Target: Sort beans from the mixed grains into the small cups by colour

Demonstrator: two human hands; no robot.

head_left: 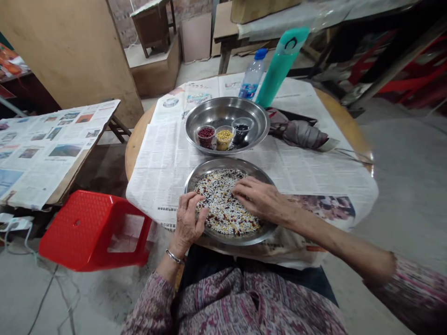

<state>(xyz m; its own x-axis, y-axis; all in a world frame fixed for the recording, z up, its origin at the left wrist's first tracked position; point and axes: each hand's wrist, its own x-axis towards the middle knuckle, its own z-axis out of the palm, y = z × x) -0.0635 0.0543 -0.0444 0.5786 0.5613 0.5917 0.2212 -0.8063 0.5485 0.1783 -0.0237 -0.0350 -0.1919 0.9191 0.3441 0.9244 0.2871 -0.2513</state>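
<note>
A shallow metal basin [223, 237] in front of me holds white grains mixed with dark red, yellow and black beans. At its left rim is my left hand [188, 221], fingers bent and thumb held apart, with nothing visible between them. My right hand [258, 199] reaches over the right side of the mix, its bent fingers bunched at the surface; whatever they pinch is hidden. Just behind stands a second metal basin [226, 109]. Inside it are three clear cups: one of red beans [206, 136], one of yellow beans [224, 137] and one of black beans [241, 130].
Newspaper [157, 153] covers the round table. At the back stand a water bottle [253, 74] and a tall teal container [282, 67], with a folded umbrella [296, 130] to the right. A red stool [87, 228] and a newspaper-covered bench [52, 149] are at left.
</note>
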